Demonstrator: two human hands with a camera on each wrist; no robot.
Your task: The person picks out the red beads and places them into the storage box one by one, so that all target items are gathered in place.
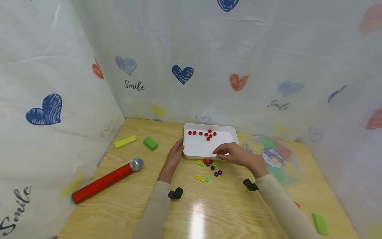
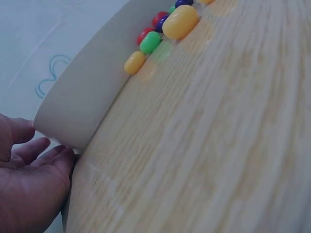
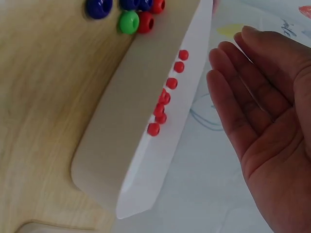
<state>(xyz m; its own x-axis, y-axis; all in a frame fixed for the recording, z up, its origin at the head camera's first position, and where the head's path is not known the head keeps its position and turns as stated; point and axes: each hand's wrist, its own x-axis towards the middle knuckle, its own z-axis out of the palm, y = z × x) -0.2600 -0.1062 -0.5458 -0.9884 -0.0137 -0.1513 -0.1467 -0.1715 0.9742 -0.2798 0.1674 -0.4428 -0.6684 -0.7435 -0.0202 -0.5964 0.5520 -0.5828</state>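
My left hand (image 1: pixel 175 155) rests w/ relaxed fingers against the left wall of the white tray (image 1: pixel 197 153), near its near-left corner; the left wrist view shows the fingertips (image 2: pixel 57 156) touching that rounded corner, not curled round it. My right hand (image 1: pixel 233 153) hovers over the tray's near-right part, palm open, fingers nearly straight in the right wrist view (image 3: pixel 272 116). From the head cam the fingertips look bunched, so I can't fully rule out a bead pinched there, but the wrist view shows an empty palm.

The red beads (image 1: pixel 206 134) already lie inside the tray, along its far side, approx. nine of them. The loose mixed beads (image 1: pixel 207 168), yellow, green, purple and a red or two, sit on the wooden table (image 1: pixel 125 199) just near of the tray's near wall, some touching it.

To do this well, I judge: keep the left hand steady on the tray wall so it doesn't slide, and pick w/ thumb and forefinger, one bead at a time. These are round and will roll, so come straight down on them, not from the side. Release low over the tray floor so nothing bounces out.
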